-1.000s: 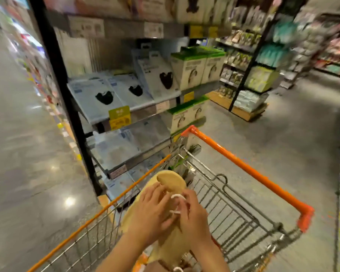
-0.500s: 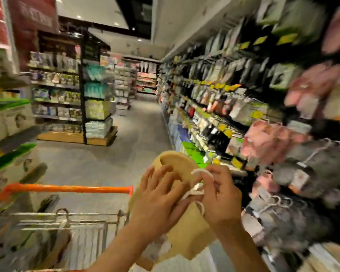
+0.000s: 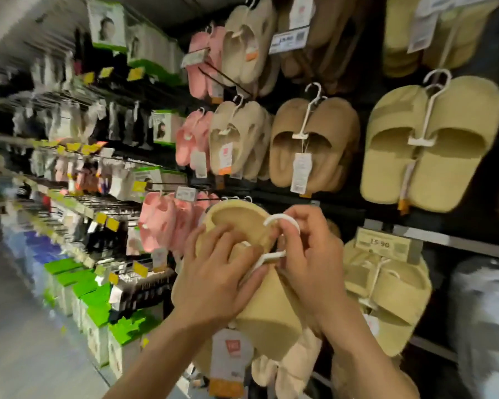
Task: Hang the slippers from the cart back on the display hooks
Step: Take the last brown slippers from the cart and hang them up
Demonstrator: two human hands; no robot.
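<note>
I hold a pair of tan-yellow slippers (image 3: 267, 306) up in front of the slipper display wall. My left hand (image 3: 213, 272) grips the slippers from the left, fingers spread over the strap. My right hand (image 3: 311, 254) pinches the white plastic hanger hook (image 3: 280, 220) clipped to the pair. A white and orange tag (image 3: 228, 361) dangles below. Matching yellow slippers (image 3: 386, 292) hang just right of my hands under a 15.90 price label (image 3: 382, 244). The cart is out of view.
Rows of hung slippers fill the wall: yellow (image 3: 427, 145), brown (image 3: 314, 139), beige (image 3: 236, 136) and pink (image 3: 162, 220). A bare black peg (image 3: 225, 77) sticks out at upper centre. Green-topped boxes (image 3: 98, 300) line the low shelf left, beside the aisle floor.
The view has swung from the cart to the right, onto the slipper wall. Both hands kept hold of the slippers and hanger and raised them toward the display.
</note>
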